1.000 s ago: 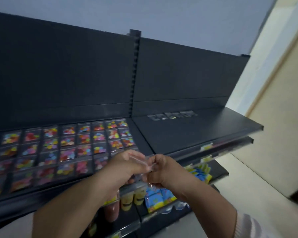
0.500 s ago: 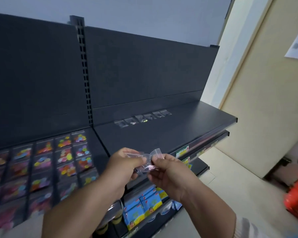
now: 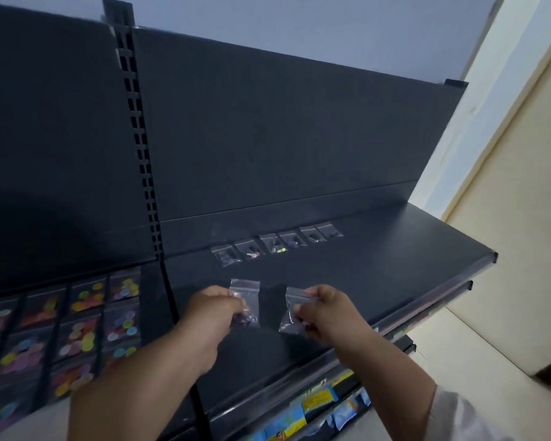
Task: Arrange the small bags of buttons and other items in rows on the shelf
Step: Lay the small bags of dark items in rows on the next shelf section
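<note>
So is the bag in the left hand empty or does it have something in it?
Not empty: the small clear bag held by the left hand shows dark purplish pieces at its bottom; what they are, cannot tell.

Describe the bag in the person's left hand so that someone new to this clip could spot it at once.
Start at the dark right-hand shelf, where a row of small bags lies along the back. Nearer the front, two hands each hold a clear bag. The left hand pinches the left bag, with purple bits at its bottom.

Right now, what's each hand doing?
Left hand: closed, pinching a small clear bag above the shelf.
Right hand: closed, pinching another clear bag.
</note>
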Demonstrator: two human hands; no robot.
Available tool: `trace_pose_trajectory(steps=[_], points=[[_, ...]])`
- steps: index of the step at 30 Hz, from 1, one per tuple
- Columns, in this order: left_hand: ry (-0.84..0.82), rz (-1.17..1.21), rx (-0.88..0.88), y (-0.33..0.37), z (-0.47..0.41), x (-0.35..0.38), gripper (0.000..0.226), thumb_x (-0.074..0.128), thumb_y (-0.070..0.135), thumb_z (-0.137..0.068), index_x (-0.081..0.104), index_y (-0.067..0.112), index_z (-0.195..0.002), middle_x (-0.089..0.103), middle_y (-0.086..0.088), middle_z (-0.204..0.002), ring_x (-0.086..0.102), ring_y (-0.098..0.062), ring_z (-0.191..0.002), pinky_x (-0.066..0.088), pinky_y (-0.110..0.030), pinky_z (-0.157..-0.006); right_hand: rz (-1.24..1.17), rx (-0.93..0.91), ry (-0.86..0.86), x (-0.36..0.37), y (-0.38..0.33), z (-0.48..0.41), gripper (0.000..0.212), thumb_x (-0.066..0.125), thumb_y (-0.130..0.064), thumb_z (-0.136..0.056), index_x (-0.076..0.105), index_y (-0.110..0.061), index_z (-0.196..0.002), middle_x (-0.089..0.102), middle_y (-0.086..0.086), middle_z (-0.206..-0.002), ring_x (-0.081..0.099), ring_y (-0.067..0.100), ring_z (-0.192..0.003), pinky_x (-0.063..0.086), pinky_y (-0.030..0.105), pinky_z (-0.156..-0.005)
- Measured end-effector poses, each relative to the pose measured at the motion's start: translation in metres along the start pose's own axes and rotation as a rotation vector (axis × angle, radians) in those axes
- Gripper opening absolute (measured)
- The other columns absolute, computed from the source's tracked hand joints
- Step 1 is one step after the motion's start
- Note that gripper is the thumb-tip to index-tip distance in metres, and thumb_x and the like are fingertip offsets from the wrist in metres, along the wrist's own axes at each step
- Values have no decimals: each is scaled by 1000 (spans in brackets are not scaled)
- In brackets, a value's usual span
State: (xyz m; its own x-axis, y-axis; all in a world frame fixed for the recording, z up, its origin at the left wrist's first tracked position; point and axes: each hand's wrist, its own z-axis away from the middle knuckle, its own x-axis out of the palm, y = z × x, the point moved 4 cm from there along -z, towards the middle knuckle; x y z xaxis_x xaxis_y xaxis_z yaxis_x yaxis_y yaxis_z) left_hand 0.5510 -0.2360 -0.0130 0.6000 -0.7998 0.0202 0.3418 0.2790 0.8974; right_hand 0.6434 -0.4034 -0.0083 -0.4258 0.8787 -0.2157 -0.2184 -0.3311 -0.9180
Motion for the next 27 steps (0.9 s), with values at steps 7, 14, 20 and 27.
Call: trace_pose_trajectory(steps=[7, 14, 20, 27], points=[[208, -7, 47, -10, -38, 28, 19, 66, -1, -78, 58, 15, -84, 64, -5, -78, 54, -15, -66, 43, -26, -58, 307, -159, -237, -2, -6, -74, 15, 57, 4, -81, 57, -11, -81, 62, -3, -56, 52, 9, -47, 44, 24, -49], [400, -256, 147, -9, -60, 43, 27, 64, 3, -79, 58, 16, -102, 67, -2, -93, 63, -14, -79, 50, -25, -66, 535, -328, -398, 2, -9, -127, 36, 60, -8, -87, 56, -21, -120, 63, -7, -103, 60, 8, -93, 48, 26, -92], [517, -888, 522, -10, -35, 54, 57, 61, 12, -86, 39, 15, -138, 39, 2, -136, 36, -13, -129, 20, -15, -103, 894, -876, -476, -8, -14, -113, 43, 49, -18, -92, 46, -22, -135, 35, -6, -146, 33, 12, -134, 19, 9, -104], [237, -1349, 392, -32, -37, 70, 84, -3, 57, -77, -2, 18, -151, -5, 5, -157, -8, -12, -145, -9, -25, -109, 1109, -1101, -588, -15, 15, -110, 43, 46, -36, -82, 57, -20, -121, 58, -1, -129, 58, 20, -114, 36, 29, -102]])
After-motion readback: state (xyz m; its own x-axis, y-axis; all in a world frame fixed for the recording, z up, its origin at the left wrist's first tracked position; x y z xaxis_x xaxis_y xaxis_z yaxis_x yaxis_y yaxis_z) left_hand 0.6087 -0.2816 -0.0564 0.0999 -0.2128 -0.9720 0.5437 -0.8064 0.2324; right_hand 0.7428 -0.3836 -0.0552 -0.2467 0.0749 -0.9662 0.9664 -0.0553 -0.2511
